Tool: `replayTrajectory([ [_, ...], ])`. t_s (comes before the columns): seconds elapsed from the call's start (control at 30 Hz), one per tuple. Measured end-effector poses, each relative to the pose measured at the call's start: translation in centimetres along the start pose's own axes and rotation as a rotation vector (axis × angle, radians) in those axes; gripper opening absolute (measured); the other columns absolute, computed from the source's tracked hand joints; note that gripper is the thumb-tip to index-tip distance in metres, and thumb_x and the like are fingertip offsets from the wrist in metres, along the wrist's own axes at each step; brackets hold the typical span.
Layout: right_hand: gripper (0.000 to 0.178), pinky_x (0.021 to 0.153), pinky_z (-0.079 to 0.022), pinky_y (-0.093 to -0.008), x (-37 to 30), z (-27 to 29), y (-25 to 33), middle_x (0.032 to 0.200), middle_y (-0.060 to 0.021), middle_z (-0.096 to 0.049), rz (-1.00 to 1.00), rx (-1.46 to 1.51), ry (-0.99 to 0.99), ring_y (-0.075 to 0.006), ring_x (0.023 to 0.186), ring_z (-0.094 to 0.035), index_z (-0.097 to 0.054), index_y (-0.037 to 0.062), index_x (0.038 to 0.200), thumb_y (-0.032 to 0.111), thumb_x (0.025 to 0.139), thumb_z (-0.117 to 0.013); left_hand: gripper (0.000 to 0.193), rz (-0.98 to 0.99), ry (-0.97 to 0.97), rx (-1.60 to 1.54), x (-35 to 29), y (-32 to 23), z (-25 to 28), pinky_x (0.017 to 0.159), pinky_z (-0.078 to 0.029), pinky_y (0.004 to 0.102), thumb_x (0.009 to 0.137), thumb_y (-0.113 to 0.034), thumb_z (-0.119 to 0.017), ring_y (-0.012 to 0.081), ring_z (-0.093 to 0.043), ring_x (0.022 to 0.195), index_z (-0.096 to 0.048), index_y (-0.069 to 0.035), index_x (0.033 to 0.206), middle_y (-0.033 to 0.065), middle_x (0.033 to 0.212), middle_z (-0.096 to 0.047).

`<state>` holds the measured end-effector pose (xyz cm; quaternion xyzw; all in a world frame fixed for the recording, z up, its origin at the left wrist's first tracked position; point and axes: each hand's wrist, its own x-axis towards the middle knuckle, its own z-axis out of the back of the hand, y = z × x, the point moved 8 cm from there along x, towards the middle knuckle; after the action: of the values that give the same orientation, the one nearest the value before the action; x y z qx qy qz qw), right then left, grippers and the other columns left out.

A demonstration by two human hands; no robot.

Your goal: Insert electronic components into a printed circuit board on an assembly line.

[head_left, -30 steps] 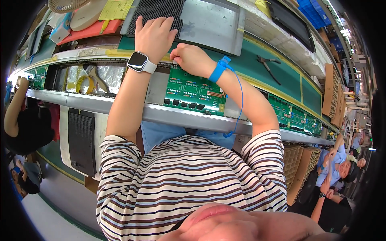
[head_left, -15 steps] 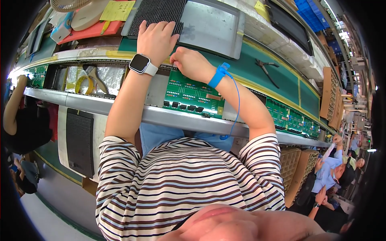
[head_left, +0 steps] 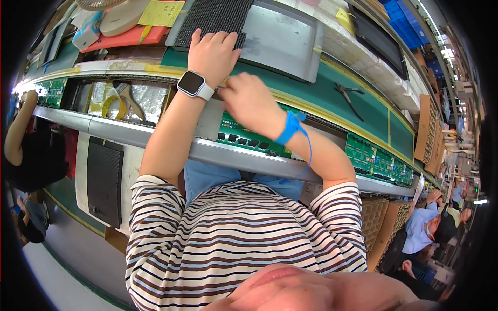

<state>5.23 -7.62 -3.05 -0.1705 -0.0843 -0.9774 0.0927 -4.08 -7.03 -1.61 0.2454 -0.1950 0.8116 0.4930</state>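
My left hand (head_left: 213, 56), with a white-cased watch on its wrist, lies palm down at the near edge of a packed block of small black parts (head_left: 210, 22). Its fingers are stretched and a little apart, with the tips against the parts. The block rests in a metal tray (head_left: 285, 44). Just right of that wrist, my right hand (head_left: 251, 101) hovers over a green circuit board (head_left: 225, 124), slightly smeared by motion. Its fingers are curled together; whatever the tips pinch is too small to name. A blue corded strap (head_left: 291, 128) circles the right wrist.
The board sits in a metal-edged rail (head_left: 207, 150) with further boards (head_left: 381, 160) to the right. A tape roll (head_left: 114, 107) and a brush (head_left: 133, 101) lie in the rail at left. Pliers (head_left: 350, 101) rest on the green bench. Another person's arm (head_left: 18, 124) reaches in far left.
My right hand has shifted a little down and right over the board, now hiding more of it. My left hand stays at the black parts. The whole view has swung slightly.
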Motion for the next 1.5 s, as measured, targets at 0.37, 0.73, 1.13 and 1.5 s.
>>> replayTrajectory([
  [0.37,0.035,0.095,-0.035,-0.0446,-6.6,-2.0,4.9,0.074,-0.0087,-0.053,0.067,0.208,0.153,-0.0258,0.082,-0.053,-0.059,0.0042,0.083,0.037,0.072,-0.063,0.034,-0.054,0.054,0.058,0.3,-0.2,-0.3,0.09,-0.038,0.0474,0.078,-0.031,-0.059,0.0216,-0.058,0.091,-0.057,-0.014,0.107,0.0034,0.1,-0.061],
  [0.73,0.034,0.09,-0.036,-0.0399,-13.7,0.4,1.3,0.075,-0.0071,-0.054,-0.152,0.183,0.131,-0.0242,0.083,-0.05,-0.059,0.0052,0.082,0.037,0.073,-0.063,0.038,-0.178,0.159,0.044,-0.2,-3.1,-1.3,0.092,-0.037,0.0468,0.08,-0.031,-0.058,0.0225,-0.056,0.096,-0.054,-0.012,0.113,0.0054,0.107,-0.059],
  [1.13,0.032,0.08,-0.039,-0.0358,-17.7,1.7,-1.5,0.067,-0.007,-0.053,-0.293,0.091,0.116,-0.0246,0.074,-0.051,-0.056,0.0059,0.072,0.038,0.076,-0.059,0.039,-0.339,0.22,-0.092,-1.7,-6.6,-1.9,0.094,-0.036,0.043,0.082,-0.027,-0.057,0.0243,-0.053,0.101,-0.052,-0.011,0.116,0.0069,0.112,-0.056],
  [1.5,0.03,0.072,-0.039,-0.0392,-21.8,4.3,-5.3,0.061,-0.0093,-0.055,-0.579,-0.168,0.142,-0.027,0.066,-0.053,-0.056,0.007,0.07,0.036,0.073,-0.061,0.039,-0.352,0.262,-0.075,-1.7,-6.5,-1.2,0.092,-0.037,0.0439,0.079,-0.025,-0.059,0.0248,-0.053,0.1,-0.052,-0.009,0.115,0.008,0.109,-0.057],
])
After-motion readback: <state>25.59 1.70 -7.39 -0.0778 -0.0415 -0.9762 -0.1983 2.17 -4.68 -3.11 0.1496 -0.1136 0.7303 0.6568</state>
